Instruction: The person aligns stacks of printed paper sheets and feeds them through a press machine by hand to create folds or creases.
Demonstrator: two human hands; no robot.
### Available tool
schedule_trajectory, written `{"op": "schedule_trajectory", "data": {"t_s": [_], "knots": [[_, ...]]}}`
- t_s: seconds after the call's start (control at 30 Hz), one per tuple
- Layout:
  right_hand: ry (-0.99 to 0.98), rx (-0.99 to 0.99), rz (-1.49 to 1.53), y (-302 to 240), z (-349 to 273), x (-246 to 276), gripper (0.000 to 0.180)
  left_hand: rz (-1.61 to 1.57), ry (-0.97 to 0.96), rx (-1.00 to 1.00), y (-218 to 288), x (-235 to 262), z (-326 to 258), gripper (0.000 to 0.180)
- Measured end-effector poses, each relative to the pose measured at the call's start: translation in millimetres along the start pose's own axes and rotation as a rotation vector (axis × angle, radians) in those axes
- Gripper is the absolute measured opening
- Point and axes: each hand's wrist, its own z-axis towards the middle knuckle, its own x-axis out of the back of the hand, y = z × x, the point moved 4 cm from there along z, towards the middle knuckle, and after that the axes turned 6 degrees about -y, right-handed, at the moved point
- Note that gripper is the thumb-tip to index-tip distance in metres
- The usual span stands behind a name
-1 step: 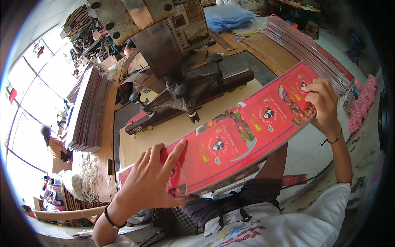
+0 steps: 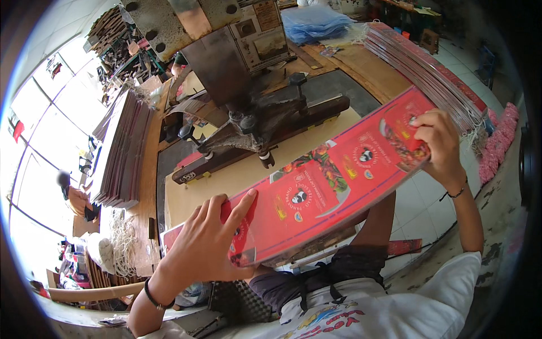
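Note:
A long stack of red printed plastic sheets (image 2: 316, 183) is tilted across the front of a press, its right end higher in the picture. At its left end, my left hand (image 2: 206, 243) grips it with fingers spread over the top face. My right hand (image 2: 440, 147) is closed round the right end, fingertips on the printed side. Just beyond the stack, the press head (image 2: 248, 124) carries a dark bar (image 2: 265, 144) above a tan board (image 2: 189, 198). The undersides of both hands' grip are hidden by the stack.
Bundles of red sheets (image 2: 423, 70) lie at the far right, near blue plastic film (image 2: 316, 25). Dark-edged sheet stacks (image 2: 121, 152) and white strings (image 2: 121, 237) are on the left. A pink textured bundle (image 2: 497, 144) stands at right. Someone's hand (image 2: 79, 203) shows at far left.
The right end of the red sheet stack has dipped slightly, and my right hand has shifted a little left with it. My left hand stays almost in place.

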Motion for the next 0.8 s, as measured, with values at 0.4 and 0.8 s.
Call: {"op": "schedule_trajectory", "data": {"t_s": [0.4, 0.8], "knots": [[-0.669, 0.052, 0.364, 5.7, 14.3, -53.8, 0.094, 0.062, -0.032, 0.050, -20.4, -40.8, 7.9, 0.106], [-0.516, 0.185, 0.131, -20.6, 10.4, -39.9, 0.099, 0.291, 0.182, 0.105, -0.2, -4.8, -36.0, 0.091]]}}
